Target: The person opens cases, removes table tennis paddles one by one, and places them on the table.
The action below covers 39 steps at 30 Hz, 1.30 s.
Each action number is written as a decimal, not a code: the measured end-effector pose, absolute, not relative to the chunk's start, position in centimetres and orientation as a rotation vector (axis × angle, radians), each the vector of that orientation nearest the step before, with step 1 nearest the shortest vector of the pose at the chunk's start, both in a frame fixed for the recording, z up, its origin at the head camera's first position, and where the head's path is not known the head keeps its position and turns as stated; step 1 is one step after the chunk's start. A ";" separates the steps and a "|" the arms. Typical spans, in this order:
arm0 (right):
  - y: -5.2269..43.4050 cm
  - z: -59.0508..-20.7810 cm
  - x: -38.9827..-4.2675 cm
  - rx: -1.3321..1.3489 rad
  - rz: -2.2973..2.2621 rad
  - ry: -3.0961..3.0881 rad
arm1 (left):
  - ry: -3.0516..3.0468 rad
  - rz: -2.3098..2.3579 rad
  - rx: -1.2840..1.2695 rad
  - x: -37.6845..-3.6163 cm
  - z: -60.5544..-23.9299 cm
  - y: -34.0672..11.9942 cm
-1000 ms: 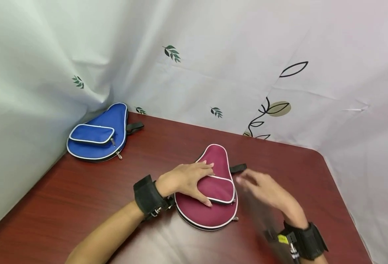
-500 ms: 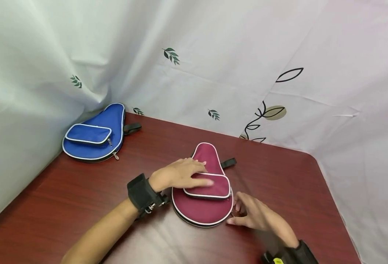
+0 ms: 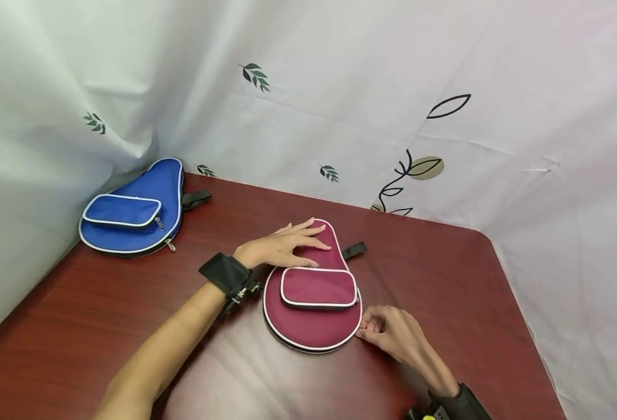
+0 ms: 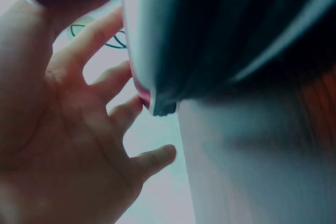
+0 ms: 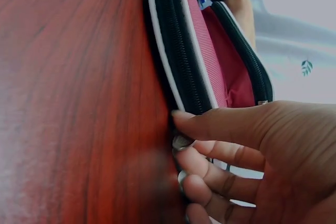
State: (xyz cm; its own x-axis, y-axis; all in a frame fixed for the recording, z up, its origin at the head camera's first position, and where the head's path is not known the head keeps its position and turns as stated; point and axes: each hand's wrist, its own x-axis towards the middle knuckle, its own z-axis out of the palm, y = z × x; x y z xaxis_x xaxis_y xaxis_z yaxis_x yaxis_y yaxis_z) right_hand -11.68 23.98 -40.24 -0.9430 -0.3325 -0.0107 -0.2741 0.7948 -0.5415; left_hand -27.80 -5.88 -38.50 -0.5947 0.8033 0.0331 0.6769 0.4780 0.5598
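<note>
A maroon table tennis paddle case (image 3: 313, 329) with white piping lies flat on the table, its front pocket (image 3: 319, 287) zipped. My left hand (image 3: 282, 245) rests on the narrow upper part of the case, fingers straight and spread; the left wrist view shows its fingertips at the case's edge. At the lower right rim, my right hand (image 3: 397, 332) has curled fingers and pinches between thumb and index finger where the zipper pull sits; the pull itself is hidden. In the right wrist view the dark side zipper (image 5: 181, 51) runs closed up to my thumb.
A blue paddle case (image 3: 129, 219) of the same shape lies at the table's back left, against the white curtain (image 3: 308, 105). A black strap (image 3: 354, 250) sticks out from the maroon case's right side. The brown table (image 3: 434, 280) has a rounded back right corner.
My right hand has come down from beside the strap to the lower right rim and closed its fingers there. My left hand has slid up off the pocket to the case's narrow end.
</note>
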 end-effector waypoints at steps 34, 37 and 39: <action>23.2 -41.6 -10.4 -0.739 -1.081 2.872 | 2.817 0.335 0.949 -27.2 -36.9 -5.5; 22.9 -41.6 -10.1 -0.727 -1.094 2.865 | 2.813 0.424 1.125 -27.6 -37.7 -5.7; 22.8 -41.7 -9.9 -0.697 -1.082 2.876 | 2.747 0.532 1.267 -28.0 -38.3 -6.0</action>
